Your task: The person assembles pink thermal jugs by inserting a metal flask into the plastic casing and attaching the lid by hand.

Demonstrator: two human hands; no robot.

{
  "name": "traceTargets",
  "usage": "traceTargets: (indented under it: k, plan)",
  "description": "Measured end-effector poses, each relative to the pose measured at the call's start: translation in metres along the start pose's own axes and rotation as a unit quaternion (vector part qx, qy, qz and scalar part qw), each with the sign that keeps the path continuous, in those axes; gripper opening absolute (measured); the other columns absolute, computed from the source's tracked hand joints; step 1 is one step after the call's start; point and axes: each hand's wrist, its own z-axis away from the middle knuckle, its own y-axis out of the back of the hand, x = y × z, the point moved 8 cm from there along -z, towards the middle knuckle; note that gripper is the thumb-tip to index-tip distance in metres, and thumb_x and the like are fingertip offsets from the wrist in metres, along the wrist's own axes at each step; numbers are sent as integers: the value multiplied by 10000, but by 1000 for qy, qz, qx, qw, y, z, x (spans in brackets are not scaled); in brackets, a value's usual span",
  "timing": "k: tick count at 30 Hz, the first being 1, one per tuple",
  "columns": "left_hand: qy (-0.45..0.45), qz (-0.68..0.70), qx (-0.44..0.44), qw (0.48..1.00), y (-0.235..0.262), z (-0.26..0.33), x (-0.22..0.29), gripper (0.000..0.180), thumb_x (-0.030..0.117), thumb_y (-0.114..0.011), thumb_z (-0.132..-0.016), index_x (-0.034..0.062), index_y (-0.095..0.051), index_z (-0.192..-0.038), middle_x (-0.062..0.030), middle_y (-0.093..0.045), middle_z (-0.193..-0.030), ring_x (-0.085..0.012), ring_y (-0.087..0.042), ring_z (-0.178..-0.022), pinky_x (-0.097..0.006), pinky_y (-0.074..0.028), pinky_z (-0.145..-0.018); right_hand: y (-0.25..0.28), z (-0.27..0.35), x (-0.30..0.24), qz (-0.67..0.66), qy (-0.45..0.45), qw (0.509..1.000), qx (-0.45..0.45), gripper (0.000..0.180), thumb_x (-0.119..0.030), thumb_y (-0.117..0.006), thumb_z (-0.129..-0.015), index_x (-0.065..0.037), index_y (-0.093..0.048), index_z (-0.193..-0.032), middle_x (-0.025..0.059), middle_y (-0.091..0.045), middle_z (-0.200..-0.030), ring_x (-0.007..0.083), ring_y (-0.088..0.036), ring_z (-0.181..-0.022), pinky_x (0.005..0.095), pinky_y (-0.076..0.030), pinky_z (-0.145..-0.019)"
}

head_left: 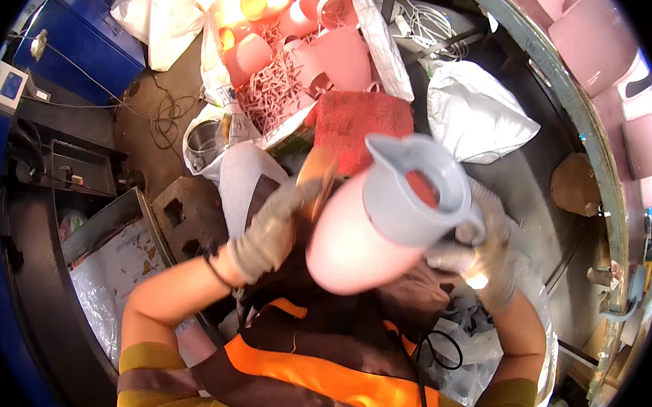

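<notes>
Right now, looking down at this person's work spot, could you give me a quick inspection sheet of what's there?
Surface: dark floor, dusty; no clear tabletop seen.
Job's things: pink plastic jug with a grey pouring lid, held up in front of the chest.
Clutter: pile of pink jugs on pink plastic strips; red mesh sack; white bag; metal can; concrete block.
Grippers: gloved left hand at the jug's side; gloved right hand grips the lid's handle.
Cables: thin wires on the floor; white cord bundle.
Surroundings: blue cabinet; more pink jugs at right.
</notes>
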Motion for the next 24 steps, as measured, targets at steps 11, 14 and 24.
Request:
traceTargets:
  k: [11, 14, 24]
  plan:
    - [-78, -96, 44, 991, 43, -184, 58, 436, 398, -693, -856, 97, -597, -1157, 3, -621, -1006, -96, -590, -871, -265, -480, -811, -28, -118, 73, 117, 105, 987, 22, 738, -425, -842, -685, -84, -546, -1269, 151, -672, -939, 342, -667, -843, 424, -536, -737]
    - [-108, -168, 88, 976, 39, -169, 102, 567, 568, -619, -862, 135, -590, -1226, 0, -610, -1040, -95, -574, -889, -291, -479, -806, -26, -113, 78, 94, 100, 990, 23, 639, -365, -813, -738, -54, -537, -1223, 164, -670, -910, 363, -670, -812, 432, -536, -710]
    - [-567, -687, -19, 454, -223, -6, 259, 495, 325, -675, -849, 106, -567, -1280, -162, -619, -1097, -260, -619, -981, -334, -496, -876, -24, -115, 84, 84, 50, 995, 15, 301, -203, -648, -860, -44, -547, -1094, 213, -653, -904, 429, -642, -808, 476, -522, -688]
